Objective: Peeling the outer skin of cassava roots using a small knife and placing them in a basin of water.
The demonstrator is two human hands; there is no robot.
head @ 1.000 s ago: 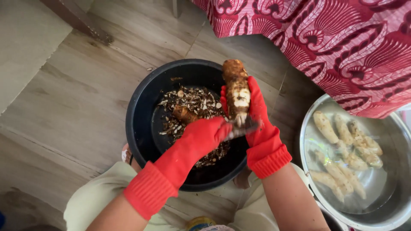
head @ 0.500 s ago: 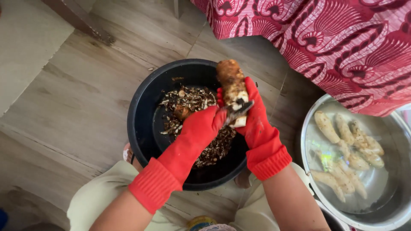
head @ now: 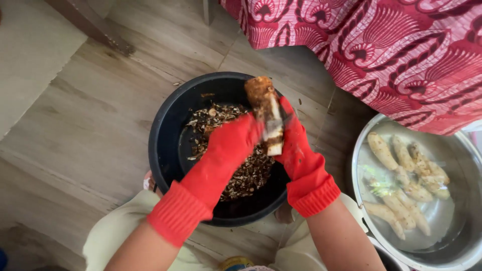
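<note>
Both hands wear red rubber gloves and work over a black bowl that holds brown peelings. My right hand grips a brown root that stands upright, with a pale peeled strip down its side. My left hand is closed and pressed against the root's lower left side. It seems to hold a knife, of which only a dark sliver shows by the root; the handle is hidden in the glove.
A metal basin at the right holds several pale peeled roots in water. A red patterned cloth hangs at the top right. The floor is wood planking, with a dark furniture leg at the top left. My knees are under the bowl.
The root has tilted a little to the left and more pale peeled surface shows. My left hand has slid up along it, and the blade seen earlier is now mostly hidden.
</note>
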